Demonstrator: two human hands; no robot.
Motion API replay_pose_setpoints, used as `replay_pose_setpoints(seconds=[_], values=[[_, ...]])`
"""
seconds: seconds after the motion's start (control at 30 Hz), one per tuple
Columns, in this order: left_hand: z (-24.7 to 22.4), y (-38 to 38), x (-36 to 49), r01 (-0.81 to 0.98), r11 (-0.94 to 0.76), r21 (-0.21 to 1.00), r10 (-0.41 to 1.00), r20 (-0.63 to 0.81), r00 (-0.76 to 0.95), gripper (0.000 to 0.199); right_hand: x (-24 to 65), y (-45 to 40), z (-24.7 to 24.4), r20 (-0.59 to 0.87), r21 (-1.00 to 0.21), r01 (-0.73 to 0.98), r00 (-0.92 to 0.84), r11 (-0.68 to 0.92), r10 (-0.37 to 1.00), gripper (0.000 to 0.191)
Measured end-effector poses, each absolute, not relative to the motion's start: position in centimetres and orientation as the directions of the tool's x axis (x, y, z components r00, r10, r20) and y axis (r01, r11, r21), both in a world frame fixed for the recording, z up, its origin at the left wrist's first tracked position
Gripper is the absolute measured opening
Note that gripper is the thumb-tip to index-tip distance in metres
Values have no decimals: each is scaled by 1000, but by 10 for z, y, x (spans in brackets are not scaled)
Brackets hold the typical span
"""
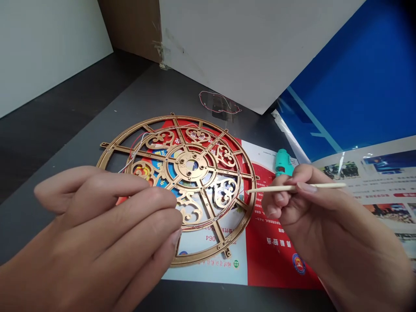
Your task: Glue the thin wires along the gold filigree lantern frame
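A round golden openwork frame (191,167) with scroll ornaments lies on a printed red, blue and white sheet (276,260). Thin red and white wires run along its inner ring. My right hand (312,208) pinches a thin pale stick (325,186), which points left over the frame's right rim. In front of the frame's lower left part is my left hand (120,225), its fingers curled together and their tips turned away; what they hold, if anything, is hidden.
A teal object (282,161) sits just beyond my right hand. Thin wire (211,108) lies near the white box (234,47) at the back. Blue panel (364,73) and printed sheets (383,182) are on the right.
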State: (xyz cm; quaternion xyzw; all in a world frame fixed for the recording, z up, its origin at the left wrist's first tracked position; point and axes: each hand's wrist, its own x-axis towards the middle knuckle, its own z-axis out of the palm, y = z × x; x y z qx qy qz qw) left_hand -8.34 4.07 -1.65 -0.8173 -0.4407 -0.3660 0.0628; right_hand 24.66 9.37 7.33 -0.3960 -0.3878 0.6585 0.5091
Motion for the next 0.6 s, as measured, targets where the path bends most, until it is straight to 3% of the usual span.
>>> replay_pose_setpoints(seconds=[0.27,0.43,0.6], values=[[-15,44,-78,757,-630,174,640,668,379,6,251,101,77,-276,-847,-416,-186,-330,943,29],[-9,44,-70,749,-634,191,647,661,379,12,249,104,70,-237,-872,-404,-147,-277,960,29],[-2,50,-63,751,-638,170,621,689,372,12,251,104,73,-183,-883,-388,-235,-265,955,23]])
